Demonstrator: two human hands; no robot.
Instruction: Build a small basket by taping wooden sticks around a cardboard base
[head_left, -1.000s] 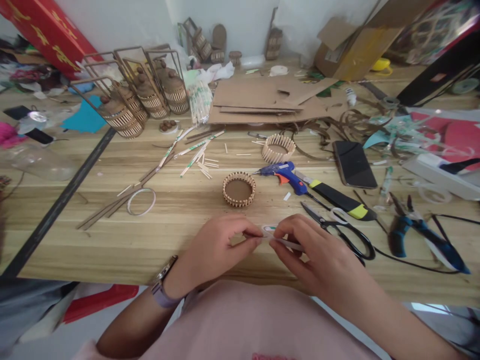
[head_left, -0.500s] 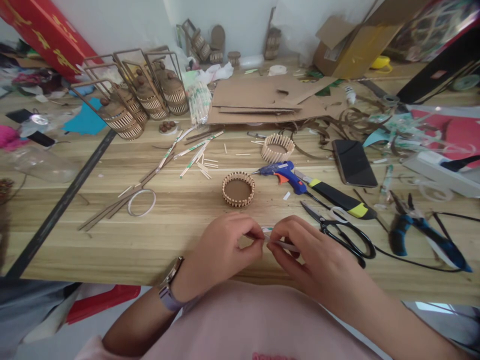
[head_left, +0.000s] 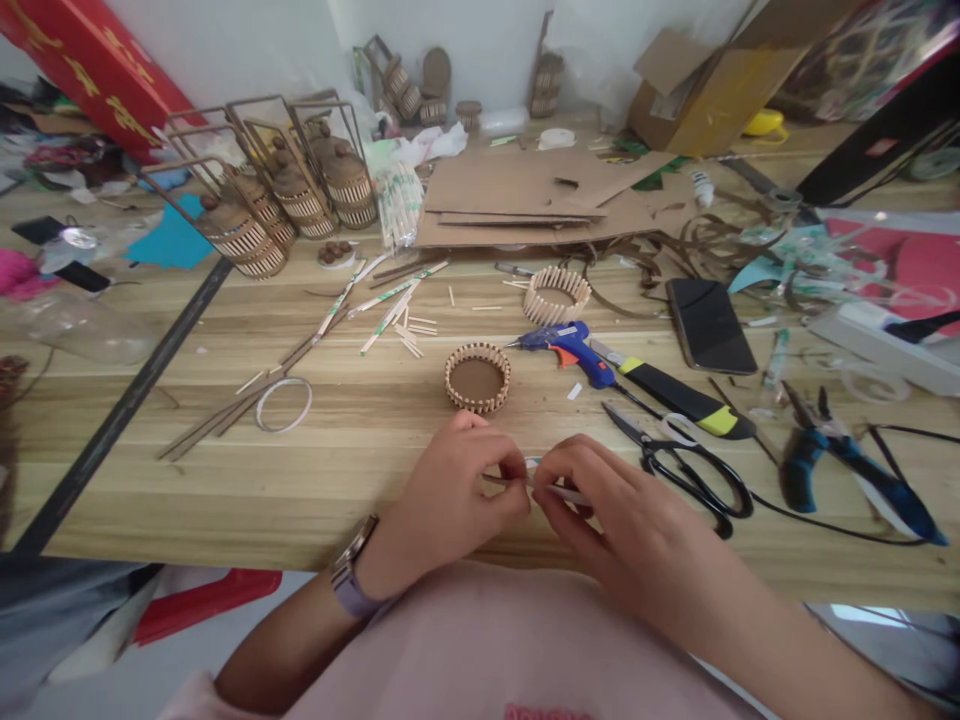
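Note:
My left hand (head_left: 461, 480), with a watch at the wrist, is closed in a pinch at the front of the table. Almost touching its fingertips, my right hand (head_left: 619, 505) pinches too. Between them runs a thin white strip (head_left: 568, 494), mostly hidden by the fingers. Just beyond the left hand stands a small round basket (head_left: 478, 378) of short sticks around a brown base. A second stick ring (head_left: 556, 297) sits farther back. A blue glue gun (head_left: 566, 345) lies between the two. To the right of my right hand are black-handled scissors (head_left: 694, 480).
At right lie a utility knife (head_left: 679, 395), a phone (head_left: 709, 325) and pliers (head_left: 825, 440). Cardboard sheets (head_left: 510, 190) and several lantern-like baskets (head_left: 251, 235) occupy the back. Cut sticks (head_left: 390, 315) and a white ring (head_left: 284, 405) lie at left.
My left hand has shifted slightly up and right, its fingers nearer the small basket. My right hand has barely moved. Both still pinch the strip.

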